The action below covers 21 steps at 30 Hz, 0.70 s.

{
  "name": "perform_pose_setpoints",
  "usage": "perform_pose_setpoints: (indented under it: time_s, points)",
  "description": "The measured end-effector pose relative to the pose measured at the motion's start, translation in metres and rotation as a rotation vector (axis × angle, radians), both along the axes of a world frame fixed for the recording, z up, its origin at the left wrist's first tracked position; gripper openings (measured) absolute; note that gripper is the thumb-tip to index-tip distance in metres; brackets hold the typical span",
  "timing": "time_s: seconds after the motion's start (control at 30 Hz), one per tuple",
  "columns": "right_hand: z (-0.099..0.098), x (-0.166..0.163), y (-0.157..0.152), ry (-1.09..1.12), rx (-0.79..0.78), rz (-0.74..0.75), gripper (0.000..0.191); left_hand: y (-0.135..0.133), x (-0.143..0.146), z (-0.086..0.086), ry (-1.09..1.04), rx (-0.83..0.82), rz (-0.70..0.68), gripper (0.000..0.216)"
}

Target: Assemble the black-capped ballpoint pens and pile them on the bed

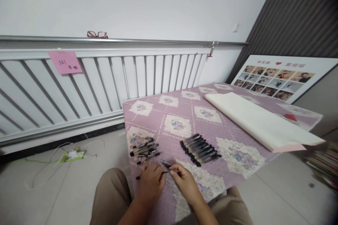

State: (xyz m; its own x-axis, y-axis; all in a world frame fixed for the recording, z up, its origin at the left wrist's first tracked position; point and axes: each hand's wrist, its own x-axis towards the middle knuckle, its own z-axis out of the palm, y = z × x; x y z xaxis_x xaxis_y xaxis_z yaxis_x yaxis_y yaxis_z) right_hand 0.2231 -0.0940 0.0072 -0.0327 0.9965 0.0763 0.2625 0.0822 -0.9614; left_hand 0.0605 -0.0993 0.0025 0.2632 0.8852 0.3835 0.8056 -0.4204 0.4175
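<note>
My left hand [152,182] is closed around a slim gel pen [137,177], whose dark end shows to the left of the hand. Its narrow tip [166,172] pokes out on the right, close to my right thumb. My right hand [186,184] has its fingers pinched at a black pen cap [166,164] with pale lettering. Just beyond my left hand lies a loose group of pens [145,150], some with bare tips. To the right, several capped black pens [201,149] lie side by side in a slanted row.
A pink flowered cloth covers the table [178,124]. A large folded cream sheet [253,121] rests on its right side, near a photo board [277,77]. A white radiator [148,74] stands behind. On the floor at left is a power strip [75,154] with cables.
</note>
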Motion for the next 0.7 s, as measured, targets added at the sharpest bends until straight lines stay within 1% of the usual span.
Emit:
perform_pose_setpoints:
  time_s: [0.1, 0.2, 0.27, 0.37, 0.5, 0.6, 0.7]
  points:
    - [-0.006, 0.003, 0.001, 0.065, 0.011, -0.103, 0.026, 0.000, 0.000, -0.001, -0.003, -0.013, 0.049, 0.011]
    - [-0.012, 0.005, 0.005, 0.121, 0.015, -0.218, 0.034, 0.000, 0.000, -0.002, 0.019, -0.025, 0.062, 0.011]
    - [-0.013, 0.004, 0.007, 0.119, 0.005, -0.244, 0.035, 0.000, 0.000, -0.003, 0.046, -0.020, 0.061, 0.011]
    - [-0.010, -0.003, 0.012, 0.025, 0.048, -0.201, 0.025, 0.000, 0.002, -0.001, 0.103, -0.028, 0.067, 0.011]
    - [0.000, -0.017, 0.021, -0.226, 0.209, -0.054, 0.016, 0.000, 0.005, -0.001, 0.151, -0.064, 0.083, 0.012]
    - [0.004, -0.018, 0.029, -0.384, 0.274, 0.031, 0.021, 0.000, 0.001, -0.001, 0.125, -0.074, 0.085, 0.019]
    - [0.003, -0.006, 0.033, -0.450, 0.264, 0.024, 0.028, -0.002, -0.014, 0.001, 0.075, -0.107, 0.111, 0.030]
